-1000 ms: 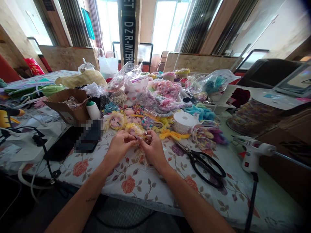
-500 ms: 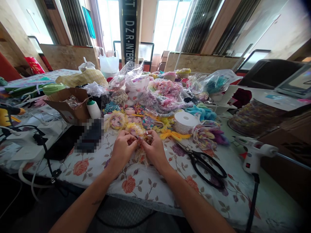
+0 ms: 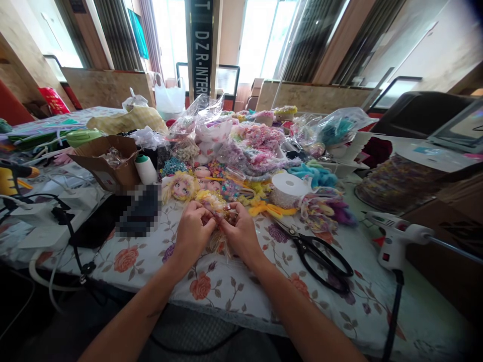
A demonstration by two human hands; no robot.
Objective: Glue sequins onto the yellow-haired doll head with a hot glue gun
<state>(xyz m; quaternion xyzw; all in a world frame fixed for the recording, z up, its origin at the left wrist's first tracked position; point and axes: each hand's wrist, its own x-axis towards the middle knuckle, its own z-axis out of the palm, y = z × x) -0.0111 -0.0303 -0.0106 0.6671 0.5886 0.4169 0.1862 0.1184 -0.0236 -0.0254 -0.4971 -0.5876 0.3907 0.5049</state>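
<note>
Both hands are meeting near the front edge of the table (image 3: pixel 234 296), over its flowered cloth, and are pinching a small doll (image 3: pixel 218 207) between them. The left hand (image 3: pixel 193 232) is curling its fingers closed on the doll's near side; the right hand (image 3: pixel 241 232) is closing thumb and fingertips on the other side — a two-sided grip that seems meant to keep a soft, floppy thing steady for fine work. The doll is looking plush, with pale yellow yarn hair, a tuft of it (image 3: pixel 219 244) hanging out below the hands.

Just behind it, toward the middle of the table, a finished doll head (image 3: pixel 180 188) with yellow curls is lying face up beside bare pink heads (image 3: pixel 203 172). A roll of white ribbon (image 3: pixel 288 187) is standing to the right, and black scissors (image 3: pixel 319 256) are lying flat nearer the right edge, blades shut, within easy reach. A white glue gun (image 3: pixel 392 236) is propped at the right edge, nozzle pointing away — likely kept clear of the cloth. Crinkly plastic bags of fuzzy trims (image 3: pixel 256 143) are filling the back.
</note>
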